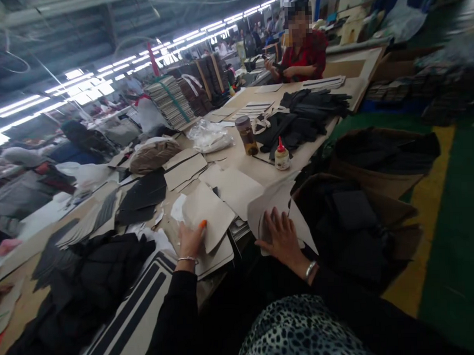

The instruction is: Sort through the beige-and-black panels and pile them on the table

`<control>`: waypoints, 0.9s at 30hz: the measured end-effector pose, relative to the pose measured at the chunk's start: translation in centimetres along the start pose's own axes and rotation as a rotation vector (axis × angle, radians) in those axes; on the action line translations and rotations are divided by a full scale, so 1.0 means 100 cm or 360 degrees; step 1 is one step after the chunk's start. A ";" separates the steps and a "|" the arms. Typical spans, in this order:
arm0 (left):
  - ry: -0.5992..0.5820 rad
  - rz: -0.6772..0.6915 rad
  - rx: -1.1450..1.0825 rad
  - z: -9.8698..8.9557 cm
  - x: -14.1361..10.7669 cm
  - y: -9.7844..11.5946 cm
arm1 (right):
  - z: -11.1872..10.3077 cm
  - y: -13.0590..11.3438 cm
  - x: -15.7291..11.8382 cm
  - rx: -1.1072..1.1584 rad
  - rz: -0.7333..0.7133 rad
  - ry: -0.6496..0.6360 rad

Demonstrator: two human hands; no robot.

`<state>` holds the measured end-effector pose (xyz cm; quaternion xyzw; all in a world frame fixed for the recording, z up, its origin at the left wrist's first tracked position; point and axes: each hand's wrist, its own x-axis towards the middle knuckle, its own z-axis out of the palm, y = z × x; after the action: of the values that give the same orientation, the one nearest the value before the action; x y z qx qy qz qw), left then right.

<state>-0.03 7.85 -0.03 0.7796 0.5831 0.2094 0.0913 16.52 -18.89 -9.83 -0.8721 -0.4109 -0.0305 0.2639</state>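
Observation:
My left hand (191,241) grips the left edge of a cream sheet (209,214), its thumb with an orange tip lying on top. Under that sheet lie more pale pieces, and another cream sheet (239,190) is just behind. On the right, my right hand (281,235) rests with spread fingers on a pale, curved piece (261,207) at the table's edge. A dark line runs along part of that piece. Its underside is hidden.
A red-capped glue bottle (282,158) and a brown jar (246,135) stand beyond the hands. Black strips (297,116) lie farther back. Dark cloth (96,270) covers the left front. Open sacks (350,210) stand at right. A person in red (305,58) works at the far end.

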 end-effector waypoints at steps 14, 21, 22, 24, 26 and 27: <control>0.0229 0.0736 -0.0943 -0.029 -0.118 0.074 | -0.003 -0.003 -0.006 0.0058 -0.0406 0.0027; 0.0124 0.1088 -0.0812 -0.008 -0.190 0.076 | -0.003 0.007 -0.004 0.0186 -0.0442 0.0008; 0.0139 0.1155 -0.0803 -0.009 -0.188 0.082 | -0.002 0.007 -0.004 0.0193 -0.0433 0.0025; 0.0102 0.1275 -0.0787 -0.013 -0.179 0.104 | 0.001 0.005 -0.005 0.0198 -0.0413 0.0070; -0.0053 0.1360 -0.0730 -0.010 -0.168 0.135 | 0.003 0.003 -0.005 0.0194 -0.0406 0.0099; -0.0165 0.1389 -0.0642 -0.006 -0.162 0.153 | 0.004 0.002 -0.005 0.0193 -0.0406 0.0107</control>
<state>9.23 -12.24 2.83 0.9277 0.1439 0.2979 0.1730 16.30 -19.12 -10.42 -0.7937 -0.5105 -0.0682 0.3236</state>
